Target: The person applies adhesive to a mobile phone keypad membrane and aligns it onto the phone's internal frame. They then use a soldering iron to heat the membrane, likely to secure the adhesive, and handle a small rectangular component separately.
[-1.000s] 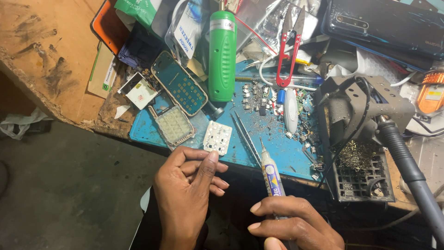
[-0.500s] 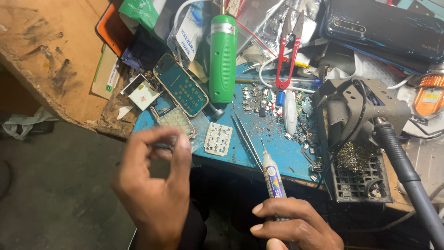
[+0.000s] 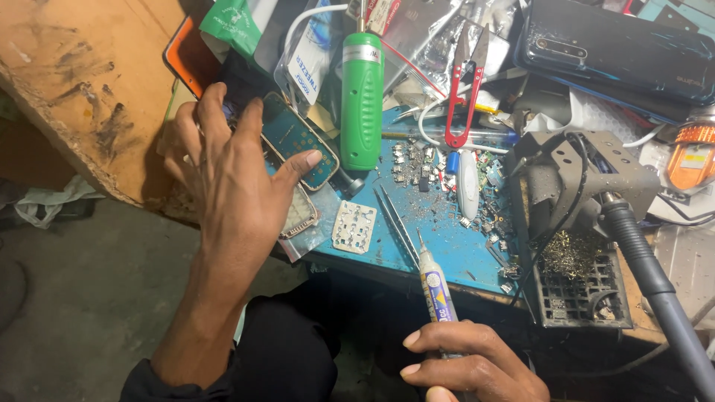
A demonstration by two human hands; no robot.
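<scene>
A messy repair bench fills the top of the frame, with a bare grey floor at the lower left. A blue work mat point(image 3: 447, 246) lies in the middle, dotted with tiny metal bits.

The left hand point(image 3: 238, 179) is open, with fingers spread wide. It reaches over the left side of the bench, and its thumb tip touches a flat phone frame point(image 3: 298, 145) there. A second, paler frame point(image 3: 302, 216) lies partly under the hand. The right hand point(image 3: 465, 365), at the bottom of the frame, is closed around a syringe tube point(image 3: 436, 286). The tube's tip points up at the mat.

It looks like a picking-up step: the open hand seems to be going for a part while the tube waits. Taking a flat frame off a crowded bench calls for a careful pinch at its edge, so nothing nearby gets knocked.

One small white keypad sheet point(image 3: 353, 227) lies on the mat, just right of the left hand. One pair of thin tweezers point(image 3: 395, 223) lies beside it. There is one fat green tool point(image 3: 361, 97), one pair of red snips point(image 3: 463, 93), one grey iron stand point(image 3: 573, 216) at the right, and one dark phone point(image 3: 618, 52) at the upper right.
</scene>
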